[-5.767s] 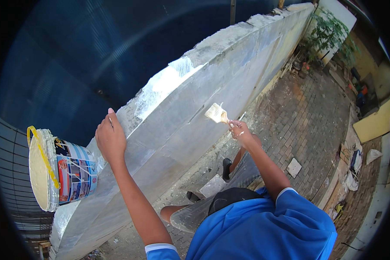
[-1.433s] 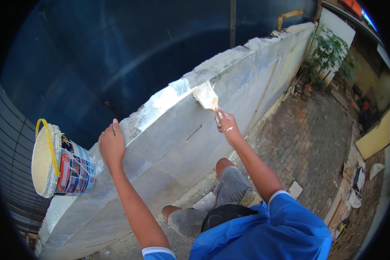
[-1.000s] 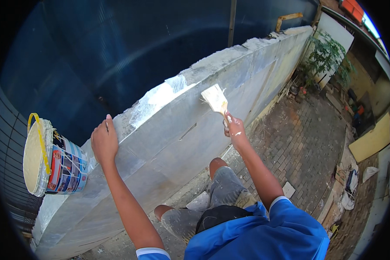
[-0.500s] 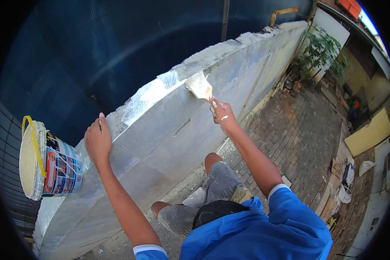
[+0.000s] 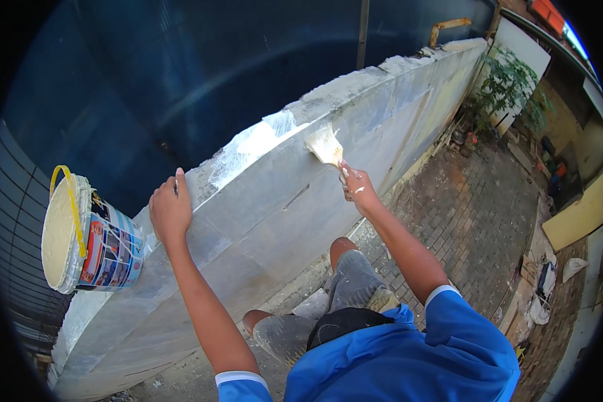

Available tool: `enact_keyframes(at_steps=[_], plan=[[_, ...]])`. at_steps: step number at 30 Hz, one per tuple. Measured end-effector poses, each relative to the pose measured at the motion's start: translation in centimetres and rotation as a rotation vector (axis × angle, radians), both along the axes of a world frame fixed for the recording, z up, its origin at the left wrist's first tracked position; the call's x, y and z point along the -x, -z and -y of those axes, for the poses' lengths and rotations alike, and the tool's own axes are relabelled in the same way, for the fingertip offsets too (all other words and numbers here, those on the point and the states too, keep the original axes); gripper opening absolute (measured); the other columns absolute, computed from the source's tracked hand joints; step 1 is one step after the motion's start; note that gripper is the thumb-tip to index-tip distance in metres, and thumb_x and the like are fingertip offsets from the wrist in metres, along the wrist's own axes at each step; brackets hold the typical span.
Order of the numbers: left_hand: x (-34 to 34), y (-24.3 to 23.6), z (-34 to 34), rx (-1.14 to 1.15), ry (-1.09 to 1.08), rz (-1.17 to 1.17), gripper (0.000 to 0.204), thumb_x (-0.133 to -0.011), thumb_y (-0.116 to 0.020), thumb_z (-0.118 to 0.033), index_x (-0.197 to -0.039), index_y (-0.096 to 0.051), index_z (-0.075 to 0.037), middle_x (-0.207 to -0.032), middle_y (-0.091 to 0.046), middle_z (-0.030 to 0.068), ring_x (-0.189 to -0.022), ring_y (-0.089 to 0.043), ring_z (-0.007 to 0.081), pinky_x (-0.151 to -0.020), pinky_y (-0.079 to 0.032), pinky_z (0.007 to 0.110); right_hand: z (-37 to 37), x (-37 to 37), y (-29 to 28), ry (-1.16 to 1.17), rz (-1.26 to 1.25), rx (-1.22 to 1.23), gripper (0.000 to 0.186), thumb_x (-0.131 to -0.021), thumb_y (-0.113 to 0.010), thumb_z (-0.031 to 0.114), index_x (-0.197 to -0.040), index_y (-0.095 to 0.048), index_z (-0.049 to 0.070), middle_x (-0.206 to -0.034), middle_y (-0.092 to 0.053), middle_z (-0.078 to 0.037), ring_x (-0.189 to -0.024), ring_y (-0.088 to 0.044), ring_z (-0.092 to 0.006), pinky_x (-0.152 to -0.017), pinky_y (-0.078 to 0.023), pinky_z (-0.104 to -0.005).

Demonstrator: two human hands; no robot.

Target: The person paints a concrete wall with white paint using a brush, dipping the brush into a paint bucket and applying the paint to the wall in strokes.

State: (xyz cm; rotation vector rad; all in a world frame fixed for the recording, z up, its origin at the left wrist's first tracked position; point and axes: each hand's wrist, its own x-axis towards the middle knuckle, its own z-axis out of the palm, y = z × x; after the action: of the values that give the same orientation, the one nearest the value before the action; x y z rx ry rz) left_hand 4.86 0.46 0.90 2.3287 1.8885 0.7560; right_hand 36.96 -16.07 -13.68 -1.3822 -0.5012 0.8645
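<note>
My right hand is closed around the handle of a wide paintbrush. Its pale, paint-coated bristles are at the upper face of the grey wall, just below the top edge. Wet white paint covers a stretch of the wall top between my hands. My left hand rests on the wall top with its thumb stretched out, holding nothing. Left of it stands a paint bucket with a colourful label, a raised yellow handle and a pale, paint-smeared top; it appears tilted in the view.
Dark blue sheeting rises behind the wall. A rusty metal bracket sticks up at its far end, near a leafy plant. Brick paving lies to the right, with boards and debris along its edge.
The whole view has shifted, so the wall, bucket and hands appear farther right. The brush has moved slightly down the wall face. My left hand stays at the same place on the wall.
</note>
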Motion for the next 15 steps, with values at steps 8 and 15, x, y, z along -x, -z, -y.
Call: enact_keyframes(at_steps=[8,15], plan=[[-0.2,0.3,-0.3,-0.002,-0.011,-0.032,0.062,-0.101,-0.036,-0.052,-0.121,-0.067,-0.003,-0.117,-0.067,0.0220,-0.114,-0.060,0.0372,-0.101,-0.044,0.045,3.5,-2.3,-0.4,0.129,-0.034,0.080,0.044,-0.100,-0.057,0.040,-0.067,-0.049,0.013,-0.055,-0.037,0.007,-0.044,-0.030,-0.0051,-0.042,-0.024,-0.0253],[-0.3,-0.2,-0.2,0.060,-0.021,-0.017,0.060,-0.102,-0.035,-0.049,-0.120,-0.068,-0.002,-0.118,-0.067,0.0205,-0.114,-0.059,0.0366,-0.104,-0.042,0.046,-0.4,-3.0,1.0,0.058,0.032,-0.051,0.043,-0.100,-0.056,0.043,-0.069,-0.049,0.013,-0.057,-0.037,0.007,-0.045,-0.031,-0.0048,-0.042,-0.025,-0.0249]])
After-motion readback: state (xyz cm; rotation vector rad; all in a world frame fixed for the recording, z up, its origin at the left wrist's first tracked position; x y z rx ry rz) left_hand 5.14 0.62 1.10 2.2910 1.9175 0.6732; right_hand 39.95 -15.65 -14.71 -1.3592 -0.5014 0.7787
